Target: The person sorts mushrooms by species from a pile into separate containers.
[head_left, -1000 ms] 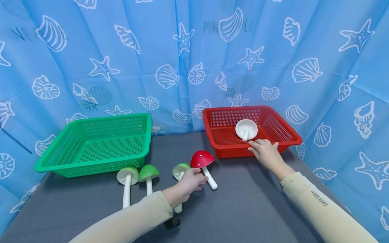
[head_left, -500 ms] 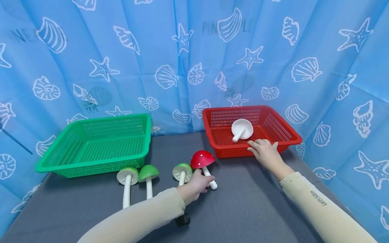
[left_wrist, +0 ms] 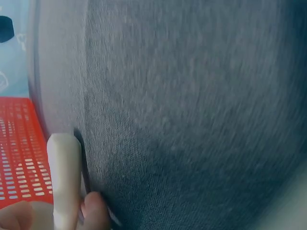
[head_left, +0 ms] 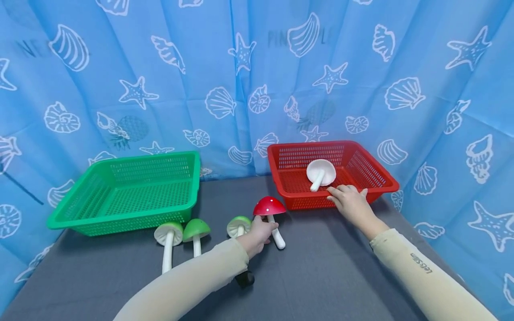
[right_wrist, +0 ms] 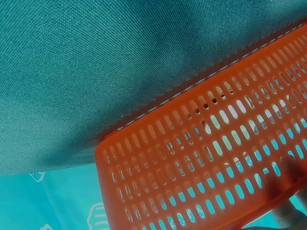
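Note:
In the head view my left hand (head_left: 259,234) pinches the white stem of a toy mushroom with a red, white-dotted cap (head_left: 270,206). In the left wrist view its stem (left_wrist: 66,172) stands between two fingertips, just above or on the grey cloth. My right hand (head_left: 353,205) grips the front rim of a red plastic basket (head_left: 297,203), fingers over the edge. Inside that basket lies another mushroom (head_left: 322,171), pale underside and stem showing, cap top hidden. Beside my left hand lies a green-capped mushroom (head_left: 239,226), partly covered by the hand and sleeve.
Two more green-capped mushrooms, one with its underside up (head_left: 168,234) and one cap up (head_left: 196,228), lie before a green basket (head_left: 120,219) at the left. A blue shell-print curtain (head_left: 241,111) hangs behind the table. A small black object (head_left: 245,279) shows under my left wrist.
My left hand has reached right and taken the red mushroom's stem; its cap has tilted and shifted slightly. The mushroom in the red basket has rolled left. My right hand has stayed put.

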The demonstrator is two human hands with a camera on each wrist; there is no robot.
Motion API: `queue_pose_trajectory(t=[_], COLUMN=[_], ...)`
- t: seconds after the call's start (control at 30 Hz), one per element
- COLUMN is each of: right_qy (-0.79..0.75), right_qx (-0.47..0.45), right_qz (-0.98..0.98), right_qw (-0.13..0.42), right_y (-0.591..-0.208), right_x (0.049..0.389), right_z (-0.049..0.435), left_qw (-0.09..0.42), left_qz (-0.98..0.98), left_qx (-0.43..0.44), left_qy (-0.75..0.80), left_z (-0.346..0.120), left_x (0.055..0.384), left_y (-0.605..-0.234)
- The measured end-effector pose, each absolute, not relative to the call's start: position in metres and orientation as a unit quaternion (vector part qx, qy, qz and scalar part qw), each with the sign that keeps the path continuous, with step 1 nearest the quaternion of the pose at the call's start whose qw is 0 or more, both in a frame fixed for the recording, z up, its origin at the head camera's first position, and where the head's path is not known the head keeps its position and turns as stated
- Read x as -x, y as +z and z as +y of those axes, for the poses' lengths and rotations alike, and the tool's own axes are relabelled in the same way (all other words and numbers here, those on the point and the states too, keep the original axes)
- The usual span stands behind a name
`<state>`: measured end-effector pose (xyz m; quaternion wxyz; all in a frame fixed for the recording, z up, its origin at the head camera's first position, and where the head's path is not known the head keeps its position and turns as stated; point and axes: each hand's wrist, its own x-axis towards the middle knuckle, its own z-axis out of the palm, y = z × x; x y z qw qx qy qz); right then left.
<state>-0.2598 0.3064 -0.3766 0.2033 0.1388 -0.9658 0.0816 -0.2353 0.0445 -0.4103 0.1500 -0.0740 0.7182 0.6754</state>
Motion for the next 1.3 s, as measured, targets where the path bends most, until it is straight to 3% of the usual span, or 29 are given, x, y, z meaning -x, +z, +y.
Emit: queue_pose_trajectory(t=[0.2,0.63,1.3], right_qy=[0.081,0.084,0.082], right_qx=[-0.134,-0.142,-0.144], right_qz=[-0.967,-0.964,-0.964], right_qw=[0.199,0.210,0.206], right_y=[-0.376,-0.378,-0.377], right_x=[0.259,0.259,0.259], right_z=[0.306,0.306,0.306], left_qw=[0.156,0.103,0.099], left_qz=[0.706,0.700,0.675], left_qx=[0.084,0.101,0.059], left_qy=[0.685,0.700,0.729], left_z=[0.048,0.057,0.023], left_x=[0.242,0.240,0.219], left_y=[-0.411,-0.412,-0.371])
